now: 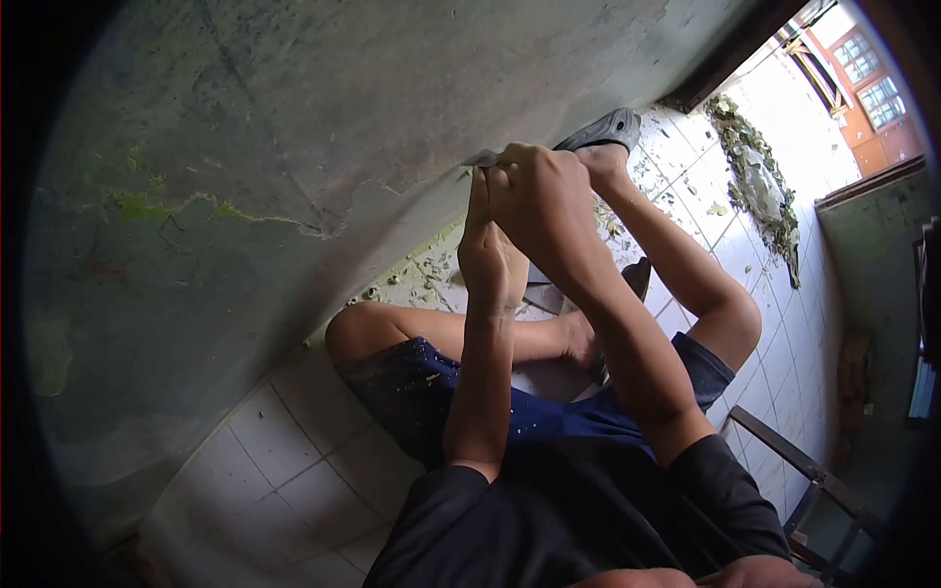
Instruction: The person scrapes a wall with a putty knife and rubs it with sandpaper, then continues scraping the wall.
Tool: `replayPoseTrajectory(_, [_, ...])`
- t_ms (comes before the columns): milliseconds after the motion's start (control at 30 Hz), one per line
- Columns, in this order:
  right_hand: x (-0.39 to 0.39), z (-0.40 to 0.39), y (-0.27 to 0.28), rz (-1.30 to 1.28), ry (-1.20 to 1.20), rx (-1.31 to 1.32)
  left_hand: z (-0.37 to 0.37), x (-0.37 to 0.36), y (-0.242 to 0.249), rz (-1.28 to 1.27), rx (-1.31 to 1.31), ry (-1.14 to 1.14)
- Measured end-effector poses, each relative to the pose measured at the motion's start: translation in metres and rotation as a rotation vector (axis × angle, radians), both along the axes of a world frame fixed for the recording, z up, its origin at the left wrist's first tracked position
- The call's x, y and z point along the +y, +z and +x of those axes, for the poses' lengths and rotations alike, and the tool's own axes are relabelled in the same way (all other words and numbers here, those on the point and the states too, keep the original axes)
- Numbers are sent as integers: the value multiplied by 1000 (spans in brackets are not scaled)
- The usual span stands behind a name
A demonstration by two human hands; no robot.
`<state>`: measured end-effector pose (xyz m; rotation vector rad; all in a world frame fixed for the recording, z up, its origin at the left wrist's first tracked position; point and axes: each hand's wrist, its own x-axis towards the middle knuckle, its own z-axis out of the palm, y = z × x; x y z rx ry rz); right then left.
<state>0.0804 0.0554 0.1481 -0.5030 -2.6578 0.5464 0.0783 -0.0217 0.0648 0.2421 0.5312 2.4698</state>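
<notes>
My right hand [544, 191] is closed, knuckles up, around what looks like a paint scraper [480, 158]. Only a thin grey edge of the tool shows past my fingers, against the wall [323, 118]. Just below it, my left hand [488, 260] has its fingers pressed together and pointing up to the same tool, touching my right hand. The handle is hidden by both hands. Where the tool meets the wall, the grey-green paint ends in a ragged edge, with a paler surface below.
Paint flakes [417, 279] lie along the wall's foot on white tiles [274, 480]. My bent legs, in dark blue shorts [559, 416], frame the work area. A debris heap [765, 196] lies near the doorway. A dark wooden chair [814, 475] stands at the right.
</notes>
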Motion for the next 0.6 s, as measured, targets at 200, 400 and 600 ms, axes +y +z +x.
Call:
replayPoseTrajectory(200, [-4,5,10,-32,-8,64,-3,-2,1,3,-40,-5])
replayPoseTrajectory(400, [-2,2,1,38,5,94,1,2,-6,58,-21,26])
replayPoseTrajectory(600, [-3,17,15,-2,-48,62,0,4,4,23,29,7])
